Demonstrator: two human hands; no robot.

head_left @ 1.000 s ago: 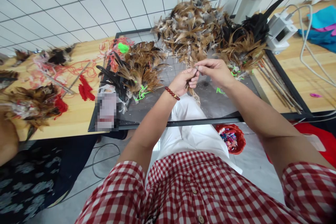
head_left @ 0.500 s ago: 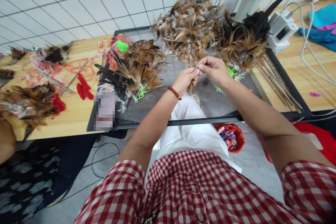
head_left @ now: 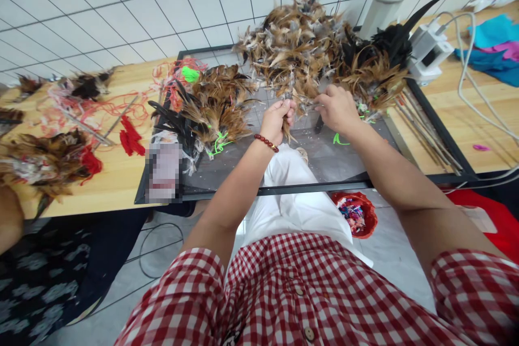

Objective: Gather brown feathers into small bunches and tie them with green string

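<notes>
My left hand [head_left: 279, 119], a beaded bracelet on its wrist, is closed on small brown feathers [head_left: 286, 131] whose tips hang below the fingers. To its right, my right hand [head_left: 339, 111] is at the front edge of a large heap of brown and grey feathers [head_left: 294, 48]. Its thumb and forefinger look a little apart, and I see nothing between them. Both hands are over a dark glass panel [head_left: 243, 167] in a black frame. Left of them lie bundled brown feathers [head_left: 223, 102] with bright green ties [head_left: 219, 142].
Black and brown feathers [head_left: 377, 70], a white charger [head_left: 432, 48] with cables, and thin sticks [head_left: 430, 130] lie to the right. Red yarn [head_left: 130, 135] and another feather bundle [head_left: 40, 157] are left, beside another person's arm. Below stands a red basket [head_left: 357, 213] of scraps.
My hands, earlier together with fingertips meeting, have separated. The right hand moved right to the heap's edge; the left moved slightly left and stays closed on the feathers.
</notes>
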